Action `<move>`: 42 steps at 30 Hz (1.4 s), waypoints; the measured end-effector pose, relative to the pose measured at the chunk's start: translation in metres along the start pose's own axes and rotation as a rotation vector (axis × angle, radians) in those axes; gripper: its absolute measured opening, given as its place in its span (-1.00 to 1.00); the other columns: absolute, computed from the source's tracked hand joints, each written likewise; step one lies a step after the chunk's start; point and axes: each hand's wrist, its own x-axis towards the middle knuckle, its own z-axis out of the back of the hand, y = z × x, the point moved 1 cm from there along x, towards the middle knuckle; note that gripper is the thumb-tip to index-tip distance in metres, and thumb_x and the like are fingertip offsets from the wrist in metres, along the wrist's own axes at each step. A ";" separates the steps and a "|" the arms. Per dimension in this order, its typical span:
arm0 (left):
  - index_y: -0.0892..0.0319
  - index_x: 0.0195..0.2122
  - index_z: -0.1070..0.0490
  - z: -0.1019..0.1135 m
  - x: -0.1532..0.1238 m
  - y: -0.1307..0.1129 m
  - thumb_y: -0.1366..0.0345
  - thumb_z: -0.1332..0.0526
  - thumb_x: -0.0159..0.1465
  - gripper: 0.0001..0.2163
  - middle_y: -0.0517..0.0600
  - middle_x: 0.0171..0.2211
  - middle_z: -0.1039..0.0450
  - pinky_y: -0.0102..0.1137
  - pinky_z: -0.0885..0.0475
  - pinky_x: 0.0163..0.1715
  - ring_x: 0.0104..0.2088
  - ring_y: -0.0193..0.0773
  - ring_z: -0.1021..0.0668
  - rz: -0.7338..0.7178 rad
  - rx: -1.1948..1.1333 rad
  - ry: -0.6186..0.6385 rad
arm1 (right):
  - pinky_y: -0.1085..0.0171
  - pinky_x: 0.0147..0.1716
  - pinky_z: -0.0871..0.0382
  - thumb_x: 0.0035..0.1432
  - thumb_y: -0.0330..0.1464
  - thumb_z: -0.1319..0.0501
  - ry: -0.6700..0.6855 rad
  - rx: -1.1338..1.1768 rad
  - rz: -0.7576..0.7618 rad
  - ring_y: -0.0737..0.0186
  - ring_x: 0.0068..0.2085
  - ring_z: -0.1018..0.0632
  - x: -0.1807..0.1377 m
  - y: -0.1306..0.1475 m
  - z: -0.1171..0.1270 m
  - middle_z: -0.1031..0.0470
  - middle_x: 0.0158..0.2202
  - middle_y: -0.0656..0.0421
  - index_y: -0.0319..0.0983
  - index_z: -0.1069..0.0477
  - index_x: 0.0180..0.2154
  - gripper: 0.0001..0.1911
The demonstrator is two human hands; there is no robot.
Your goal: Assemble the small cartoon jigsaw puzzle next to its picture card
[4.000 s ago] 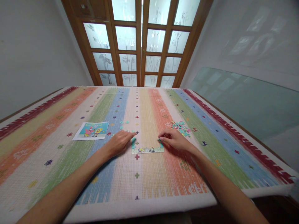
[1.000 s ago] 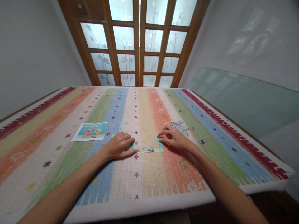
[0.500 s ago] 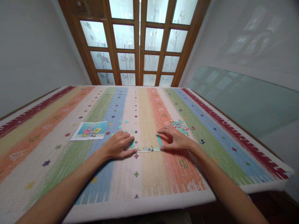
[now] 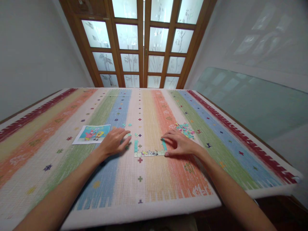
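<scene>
Prob. edge-fitting, ctr frame: R hand (image 4: 180, 143) agape at border (image 4: 150, 153); L hand (image 4: 115, 141) by loose pcs (image 4: 136, 135), hold unclear; matching pc prob. needed next.

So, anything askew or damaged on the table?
Nothing stands out. The teal-sided, U-shaped jigsaw border sits roughly straight, and the multicoloured heap of jigsaw pieces sits together on the striped cloth. Fine damage: can't tell.

And there's the left forearm (image 4: 64, 189), bare across the lower left of the frame, broad at the corner, tapering to a slim wrist (image 4: 102, 153)! Lower right, the right forearm (image 4: 226, 181) matches it, bare too. Left hand (image 4: 115, 141) and right hand (image 4: 181, 142), near centre: bare, slender-fingered.
</scene>
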 end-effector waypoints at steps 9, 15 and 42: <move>0.20 -0.07 -0.49 0.003 -0.010 0.055 0.31 -0.02 0.39 -0.73 0.13 -0.20 -0.55 -0.10 -0.45 -0.02 -0.13 -0.02 -0.53 0.281 0.092 -0.009 | -0.06 0.16 -0.33 0.17 -0.05 -0.42 -0.035 -0.078 0.001 -0.10 0.10 -0.48 0.001 0.006 -0.002 -0.51 0.09 -0.02 -0.17 -0.48 0.09 -0.45; 0.21 -0.05 -0.50 -0.003 -0.012 0.055 0.24 -0.03 0.39 -0.71 0.16 -0.12 -0.58 -0.04 -0.42 0.05 -0.06 0.05 -0.50 0.321 0.071 0.028 | -0.02 0.08 -0.35 0.23 -0.02 -0.36 -0.038 -0.097 0.017 -0.08 0.04 -0.48 0.001 0.008 -0.003 -0.52 0.04 -0.03 -0.19 -0.50 0.05 -0.50; 0.11 0.26 -0.36 -0.007 -0.010 0.036 0.23 -0.01 0.41 -0.57 0.09 0.27 -0.41 0.09 -0.21 0.25 0.30 0.09 -0.31 0.176 -0.075 0.203 | 0.02 -0.01 -0.34 0.26 -0.03 -0.33 -0.035 -0.119 0.037 -0.07 -0.03 -0.46 0.003 0.011 -0.004 -0.52 -0.08 0.00 -0.18 -0.50 0.01 -0.56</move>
